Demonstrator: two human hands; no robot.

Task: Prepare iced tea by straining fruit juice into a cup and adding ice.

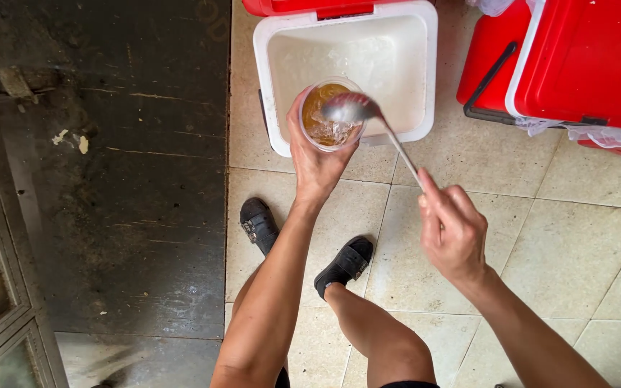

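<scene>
Head view looks straight down on a pale tiled floor [468,215] with a dark, scuffed mat [131,179] along its left side. At the far edge an open white cooler [271,65] sits with ice in the bottom, and a closed red cooler [583,57] stands to its right, a strip of clear plastic hanging from under its lid. Two black sandals [303,248] show on the tiles near the person's legs

The left hand [314,162] is wrapped firmly around a clear plastic cup [328,115], held above the near rim of the white cooler. The cup holds amber drink and some ice. The right hand [451,230] pinches the long handle of a metal ladle [353,109], fingers closed on it, the bowl resting over the cup's mouth

Several things could go wrong, I judge. The ladle bowl looks nearly as wide as the cup opening, so ice tipped from it could miss and land in the cooler or on the tiles. The cup seems already well filled, so more ice might push the drink over the rim onto the fingers. A thin cup squeezed hard could buckle. The cup hangs partly past the cooler's edge, so a spill there would wet the floor by the sandals
</scene>
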